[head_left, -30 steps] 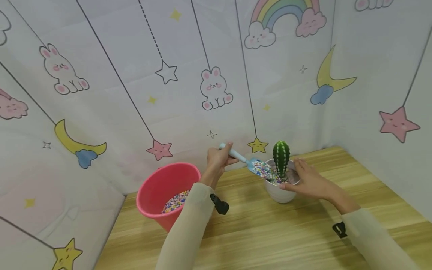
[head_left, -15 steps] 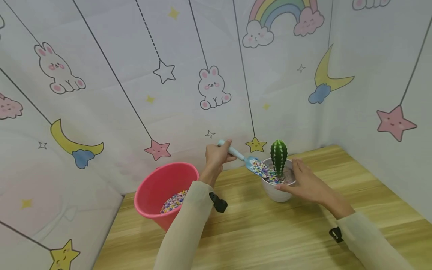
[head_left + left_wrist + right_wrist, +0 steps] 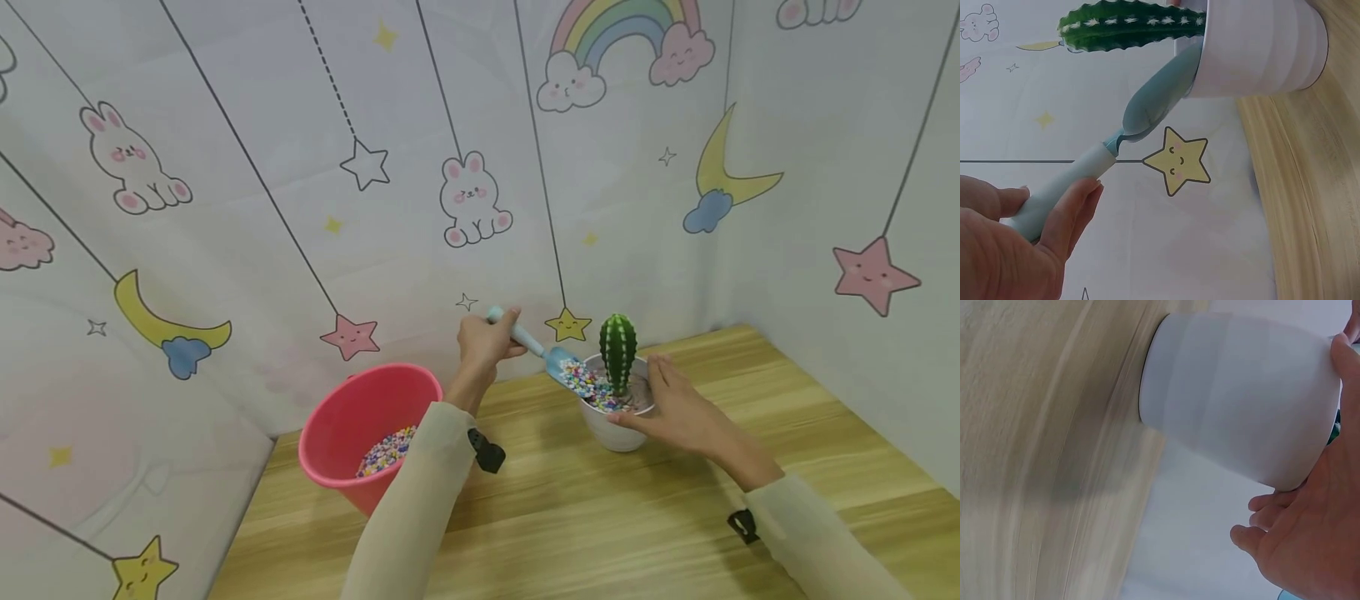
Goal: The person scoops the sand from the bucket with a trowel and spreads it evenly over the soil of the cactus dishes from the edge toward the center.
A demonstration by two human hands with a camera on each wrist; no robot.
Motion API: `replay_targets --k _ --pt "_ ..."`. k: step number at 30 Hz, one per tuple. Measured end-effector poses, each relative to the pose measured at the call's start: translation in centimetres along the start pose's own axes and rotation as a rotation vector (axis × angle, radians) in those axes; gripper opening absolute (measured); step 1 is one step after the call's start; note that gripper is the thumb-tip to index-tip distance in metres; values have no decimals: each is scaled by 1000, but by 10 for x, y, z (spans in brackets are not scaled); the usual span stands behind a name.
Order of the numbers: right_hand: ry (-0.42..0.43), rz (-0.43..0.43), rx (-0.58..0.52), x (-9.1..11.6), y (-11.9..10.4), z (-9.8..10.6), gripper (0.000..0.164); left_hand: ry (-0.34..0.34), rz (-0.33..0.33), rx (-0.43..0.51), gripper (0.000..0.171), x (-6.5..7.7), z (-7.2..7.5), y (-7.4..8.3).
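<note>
My left hand (image 3: 483,343) grips the pale blue handle of a small trowel (image 3: 528,340). Its blade slopes down to the right, with the tip over the rim of a white flowerpot (image 3: 615,435). Multicoloured pebbles (image 3: 577,377) lie on the blade and across the pot's left side, beside an upright green cactus (image 3: 618,350). From the left wrist, the underside of the trowel blade (image 3: 1160,94) shows, leaning into the pot's mouth. My right hand (image 3: 686,412) holds the pot by its rim from the right, thumb in front and fingers behind. The pot's base stands on the table (image 3: 1066,456).
A pink-red bucket (image 3: 322,442) holding more coloured pebbles (image 3: 386,450) stands on the left, partly behind the left sleeve (image 3: 420,500). Behind the wooden table rises a white wall covering (image 3: 285,250) printed with rabbits, stars and moons.
Pebbles have slid down the trowel toward the pot, baring more of the blade near the handle. The trowel's handle end has risen slightly. The right hand keeps its hold on the flowerpot.
</note>
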State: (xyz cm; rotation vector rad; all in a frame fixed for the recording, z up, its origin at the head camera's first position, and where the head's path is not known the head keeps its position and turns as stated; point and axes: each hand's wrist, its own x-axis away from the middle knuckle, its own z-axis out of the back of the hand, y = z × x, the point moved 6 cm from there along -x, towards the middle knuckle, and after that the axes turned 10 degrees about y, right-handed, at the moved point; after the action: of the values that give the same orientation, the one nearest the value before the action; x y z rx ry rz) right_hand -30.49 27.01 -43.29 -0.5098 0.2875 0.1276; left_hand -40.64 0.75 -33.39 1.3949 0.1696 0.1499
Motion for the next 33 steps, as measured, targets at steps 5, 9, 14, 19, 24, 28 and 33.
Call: replay_targets --k 5,9,14,19,24,28,33 --pt "0 -11 14 2 -2 0 128 10 -44 -60 33 5 -3 9" --pt "5 -17 20 2 -4 1 128 15 -73 -107 35 8 -4 16" --pt "16 -18 41 3 -6 0 129 20 -108 -152 37 11 -7 21" --pt "28 -18 48 3 -8 1 128 21 -156 -188 38 14 -9 27" --pt "42 -13 53 3 -10 1 127 27 -226 -206 36 20 -11 35" --pt "49 -16 56 2 -10 0 128 28 -270 -208 36 25 -14 41" --pt "52 -20 55 1 -8 -2 128 30 -292 -224 39 30 -16 45"
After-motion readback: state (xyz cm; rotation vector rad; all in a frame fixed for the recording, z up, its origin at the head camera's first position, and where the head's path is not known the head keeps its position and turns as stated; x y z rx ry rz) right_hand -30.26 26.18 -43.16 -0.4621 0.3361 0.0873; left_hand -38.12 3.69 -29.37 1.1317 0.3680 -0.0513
